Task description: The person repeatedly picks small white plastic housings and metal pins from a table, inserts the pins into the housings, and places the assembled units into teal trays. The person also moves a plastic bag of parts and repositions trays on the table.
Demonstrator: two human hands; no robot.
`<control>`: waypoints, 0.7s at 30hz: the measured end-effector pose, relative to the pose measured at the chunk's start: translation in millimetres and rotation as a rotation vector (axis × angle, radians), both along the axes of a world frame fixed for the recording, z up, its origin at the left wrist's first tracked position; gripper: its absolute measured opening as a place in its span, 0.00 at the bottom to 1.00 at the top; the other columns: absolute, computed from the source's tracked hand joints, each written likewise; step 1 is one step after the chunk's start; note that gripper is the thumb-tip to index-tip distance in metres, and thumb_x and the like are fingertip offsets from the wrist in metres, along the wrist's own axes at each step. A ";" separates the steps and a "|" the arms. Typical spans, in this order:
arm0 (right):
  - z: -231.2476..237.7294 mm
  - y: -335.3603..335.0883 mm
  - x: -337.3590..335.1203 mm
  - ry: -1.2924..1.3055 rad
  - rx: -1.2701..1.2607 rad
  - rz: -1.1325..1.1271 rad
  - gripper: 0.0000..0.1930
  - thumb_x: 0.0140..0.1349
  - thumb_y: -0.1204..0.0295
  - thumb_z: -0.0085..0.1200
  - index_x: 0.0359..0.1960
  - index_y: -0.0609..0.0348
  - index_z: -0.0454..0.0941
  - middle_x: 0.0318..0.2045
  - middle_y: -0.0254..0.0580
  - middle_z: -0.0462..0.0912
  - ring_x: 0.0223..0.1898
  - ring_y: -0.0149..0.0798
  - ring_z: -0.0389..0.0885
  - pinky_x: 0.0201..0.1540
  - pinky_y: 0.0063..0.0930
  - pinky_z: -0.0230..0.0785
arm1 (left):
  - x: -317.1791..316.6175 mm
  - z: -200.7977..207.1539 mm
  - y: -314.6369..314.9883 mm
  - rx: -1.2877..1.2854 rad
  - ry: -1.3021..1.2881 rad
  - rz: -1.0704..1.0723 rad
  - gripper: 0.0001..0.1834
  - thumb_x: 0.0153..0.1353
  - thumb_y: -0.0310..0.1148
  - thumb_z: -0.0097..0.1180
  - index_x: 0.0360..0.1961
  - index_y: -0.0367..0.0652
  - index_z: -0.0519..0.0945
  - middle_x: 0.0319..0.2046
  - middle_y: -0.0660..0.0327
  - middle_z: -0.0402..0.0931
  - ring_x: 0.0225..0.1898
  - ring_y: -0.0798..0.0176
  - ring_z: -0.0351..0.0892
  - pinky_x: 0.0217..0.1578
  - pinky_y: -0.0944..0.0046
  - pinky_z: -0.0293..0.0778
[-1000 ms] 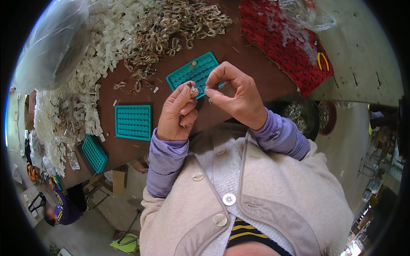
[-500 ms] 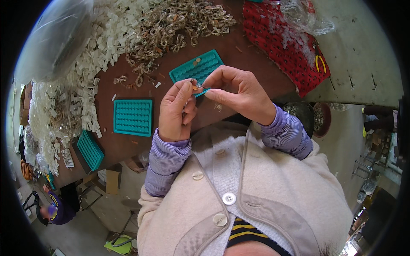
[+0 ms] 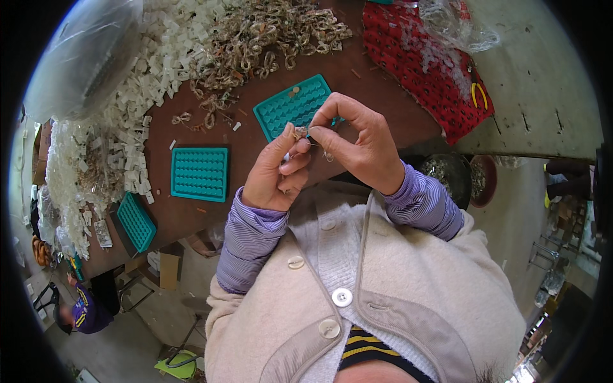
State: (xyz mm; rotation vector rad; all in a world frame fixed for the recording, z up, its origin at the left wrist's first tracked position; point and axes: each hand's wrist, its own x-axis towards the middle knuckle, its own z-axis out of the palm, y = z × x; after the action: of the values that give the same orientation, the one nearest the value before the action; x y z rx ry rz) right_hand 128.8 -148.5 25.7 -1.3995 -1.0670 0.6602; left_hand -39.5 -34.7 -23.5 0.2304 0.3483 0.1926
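Observation:
Above the table's near edge, my left hand (image 3: pixel 276 171) pinches a small coiled wire bundle (image 3: pixel 300 132) between thumb and fingers. Close beside it, my right hand (image 3: pixel 359 145) has thumb and forefinger pressed together at the bundle; whatever lies between those fingertips is too small to make out. A thin wire loop (image 3: pixel 328 155) dangles below the right fingers. Just beyond both hands lies a teal ridged tray (image 3: pixel 271 110) with a few small round pieces on it, partly covered by the right hand.
Two more teal trays, one flat (image 3: pixel 199 173) and one tilted (image 3: pixel 136 223), are at the left. A heap of wire bundles (image 3: pixel 268 38) and many white pieces (image 3: pixel 169 45) cover the far side. Red cloth (image 3: pixel 421 57) carries yellow-handled pliers (image 3: pixel 479 96). Another person (image 3: pixel 89 309) is at lower left.
The thin teal strip that was between my fingertips no longer shows. My left hand has moved slightly right, and the fingertips have come closer together around the bundle.

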 end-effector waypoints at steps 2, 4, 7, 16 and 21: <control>-0.3 0.4 0.1 0.014 0.016 -0.013 0.04 0.63 0.78 0.64 0.35 0.64 0.80 0.33 0.41 0.81 0.37 0.39 0.81 0.42 0.32 0.73 | 1.2 2.7 -3.0 0.105 0.020 0.014 0.15 0.82 0.42 0.50 0.48 0.42 0.80 0.38 0.64 0.81 0.23 0.82 0.63 0.15 0.81 0.53; -1.5 1.8 0.9 -0.021 0.074 -0.032 0.05 0.62 0.78 0.64 0.34 0.63 0.79 0.33 0.41 0.80 0.37 0.40 0.81 0.42 0.33 0.72 | 3.2 6.9 -6.5 0.251 0.059 0.043 0.16 0.82 0.43 0.49 0.49 0.41 0.80 0.38 0.63 0.83 0.22 0.81 0.63 0.15 0.80 0.53; -3.5 3.0 3.0 -0.120 0.168 -0.051 0.05 0.62 0.79 0.63 0.34 0.62 0.78 0.34 0.40 0.79 0.39 0.38 0.80 0.43 0.31 0.71 | 4.8 15.0 -11.7 0.472 0.189 0.087 0.17 0.82 0.43 0.48 0.52 0.40 0.80 0.39 0.60 0.85 0.20 0.81 0.61 0.14 0.80 0.52; -2.0 -2.5 1.8 -0.379 0.172 -0.122 0.06 0.59 0.82 0.64 0.35 0.60 0.78 0.34 0.42 0.79 0.38 0.39 0.79 0.44 0.32 0.71 | 6.3 18.9 -9.6 0.331 0.124 0.187 0.12 0.77 0.27 0.55 0.58 0.40 0.79 0.45 0.56 0.86 0.17 0.82 0.58 0.14 0.80 0.51; 0.1 -3.5 -0.1 -0.521 0.260 -0.177 0.08 0.57 0.83 0.66 0.35 0.59 0.79 0.31 0.41 0.79 0.37 0.45 0.79 0.46 0.39 0.71 | 3.0 26.3 -13.4 0.594 0.092 0.262 0.15 0.73 0.21 0.55 0.59 0.39 0.79 0.45 0.56 0.86 0.16 0.83 0.56 0.15 0.80 0.50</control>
State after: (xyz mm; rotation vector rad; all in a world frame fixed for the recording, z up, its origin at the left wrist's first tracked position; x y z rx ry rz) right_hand 128.7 -152.0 25.8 -1.4475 -1.3566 0.0147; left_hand -36.6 -48.1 2.8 0.7831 0.4060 0.5459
